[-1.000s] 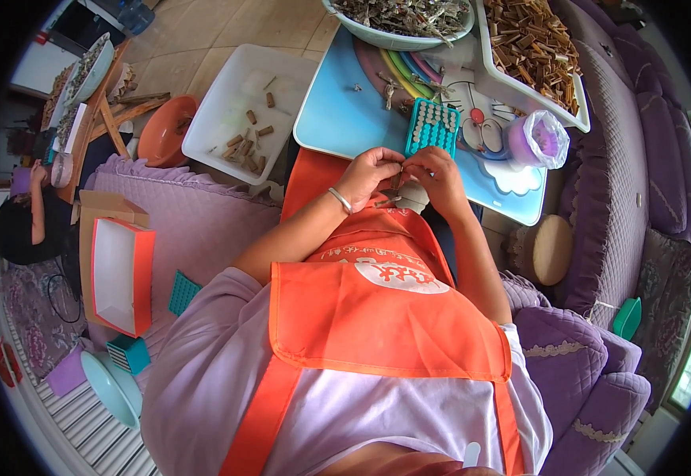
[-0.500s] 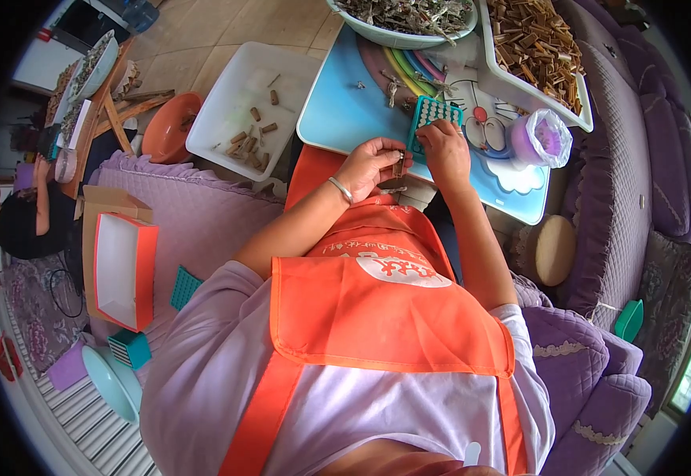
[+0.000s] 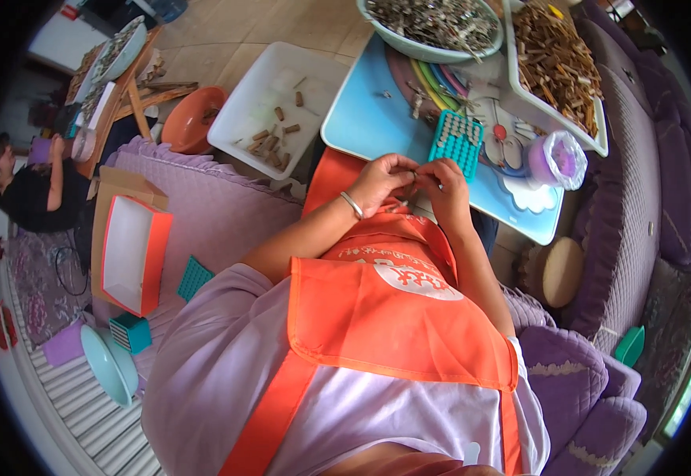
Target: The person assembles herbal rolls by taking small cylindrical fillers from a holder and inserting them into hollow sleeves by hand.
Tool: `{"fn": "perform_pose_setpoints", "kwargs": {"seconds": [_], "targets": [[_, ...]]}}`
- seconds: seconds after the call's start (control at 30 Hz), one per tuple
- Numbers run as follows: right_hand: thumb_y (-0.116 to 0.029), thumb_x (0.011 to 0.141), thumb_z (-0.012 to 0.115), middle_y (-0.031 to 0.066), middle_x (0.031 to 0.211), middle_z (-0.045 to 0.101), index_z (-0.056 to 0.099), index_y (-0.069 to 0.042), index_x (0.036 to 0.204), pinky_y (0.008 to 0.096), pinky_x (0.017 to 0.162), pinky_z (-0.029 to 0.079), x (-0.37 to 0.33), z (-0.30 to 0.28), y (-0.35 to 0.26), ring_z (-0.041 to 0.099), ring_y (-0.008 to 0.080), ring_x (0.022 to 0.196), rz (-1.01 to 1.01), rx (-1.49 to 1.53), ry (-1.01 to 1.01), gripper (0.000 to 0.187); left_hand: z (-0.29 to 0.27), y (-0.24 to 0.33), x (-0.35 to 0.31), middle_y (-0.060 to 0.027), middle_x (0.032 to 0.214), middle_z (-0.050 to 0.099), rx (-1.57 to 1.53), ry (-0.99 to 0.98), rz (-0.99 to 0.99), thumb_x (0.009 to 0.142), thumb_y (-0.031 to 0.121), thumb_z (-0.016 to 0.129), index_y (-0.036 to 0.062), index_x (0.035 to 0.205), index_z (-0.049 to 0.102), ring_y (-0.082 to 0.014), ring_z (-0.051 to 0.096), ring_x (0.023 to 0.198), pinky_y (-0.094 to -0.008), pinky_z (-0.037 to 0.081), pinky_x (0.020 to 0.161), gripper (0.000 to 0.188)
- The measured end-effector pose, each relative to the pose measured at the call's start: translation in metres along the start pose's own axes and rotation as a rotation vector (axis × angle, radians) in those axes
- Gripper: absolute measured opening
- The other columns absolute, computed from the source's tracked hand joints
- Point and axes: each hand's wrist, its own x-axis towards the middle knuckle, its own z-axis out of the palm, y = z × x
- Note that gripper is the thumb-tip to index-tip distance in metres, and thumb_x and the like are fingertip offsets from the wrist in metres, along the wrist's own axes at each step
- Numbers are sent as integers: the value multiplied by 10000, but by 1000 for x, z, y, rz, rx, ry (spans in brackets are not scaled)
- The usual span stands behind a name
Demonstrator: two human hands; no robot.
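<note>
My left hand is closed in a pinch above the orange apron, a small brown piece mostly hidden at its fingertips. Close against it is my right hand, fingers also pinched together; what they hold is too small to make out. Just beyond the right hand, a teal grid tray lies on a blue tabletop. Small pale pieces fill the tray's far rows, while its near cells look unfilled. Scissors lie to the right of the tray, beside a purple cup lined with a clear bag.
A pale bowl of dried greyish bits and a white bin of brown pieces stand at the table's far side. Left are a white tub with cork-like pieces, an orange basin and an open box. Another person sits far left.
My right hand has left the teal tray and come back toward me, meeting my left hand. The left still pinches the brown piece. The view has shifted slightly.
</note>
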Motion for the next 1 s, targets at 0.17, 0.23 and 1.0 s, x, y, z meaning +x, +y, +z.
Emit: {"fn": "perform_pose_setpoints", "kwargs": {"seconds": [0.17, 0.23, 1.0], "targets": [[-10, 757, 639, 138, 780, 563, 615, -2, 803, 367, 683, 459, -11, 7, -5, 567, 304, 763, 24, -50, -118, 52, 1, -9, -22, -84, 938, 638, 193, 31, 126, 895, 21, 578, -2, 1059, 581, -140, 619, 806, -269, 529, 722, 166], [2, 737, 650, 122, 782, 564, 613, -3, 790, 344, 674, 453, -16, 13, -15, 559, 263, 733, 50, 13, -136, 65, -4, -10, -37, -94, 925, 639, 202, 1, 164, 891, 17, 580, -8, 1058, 581, -137, 614, 793, -271, 521, 712, 169], [61, 859, 614, 36, 764, 576, 520, -54, 844, 234, 621, 470, -48, 64, 22, 570, 127, 657, 626, 1076, -214, 149, -22, -28, -68, -58, 972, 568, 117, 41, 77, 925, 13, 521, -17, 1115, 531, -115, 542, 798, -240, 466, 694, 193]]}}
